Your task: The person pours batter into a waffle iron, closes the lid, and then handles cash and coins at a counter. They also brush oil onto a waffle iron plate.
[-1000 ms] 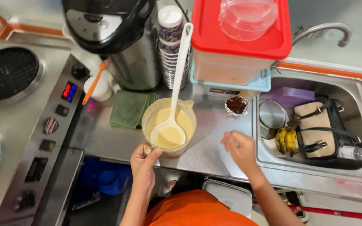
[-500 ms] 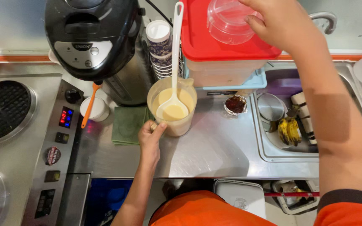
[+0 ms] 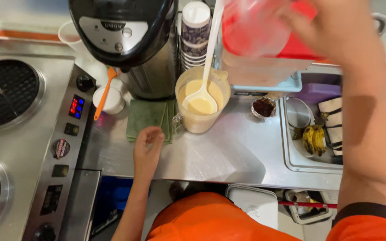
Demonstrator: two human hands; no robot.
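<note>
The person's right hand (image 3: 331, 27) is reaching up at the far right, its fingers wrapping around a clear plastic container (image 3: 255, 27) and holding it tilted over the red lid (image 3: 298, 44) of a storage box (image 3: 264, 73). The container is blurring, so which way its mouth is facing cannot be told. The right forearm is running down the right side of the view toward the near edge, ending in an orange sleeve.

The left hand (image 3: 147, 147) is resting low on the steel counter (image 3: 228, 151), fingers curling loosely inward and gripping nothing, its fingertips lying on the near edge of a folded green cloth (image 3: 150, 118). Just to the right of that hand a pitcher (image 3: 200, 102) of pale yellow batter is standing upright, its handle pointing toward the near left. A white ladle (image 3: 204, 78) is sitting in the batter, its long handle leaning away toward the far side and slightly right.

Left of the pitcher a black and steel hot water dispenser (image 3: 130, 40) is standing, with a stack of paper cups (image 3: 195, 31) beside it. A waffle iron (image 3: 10, 93) is lying at the far left, and bananas (image 3: 314, 139) are lying in the sink (image 3: 300, 163) on the right.
</note>
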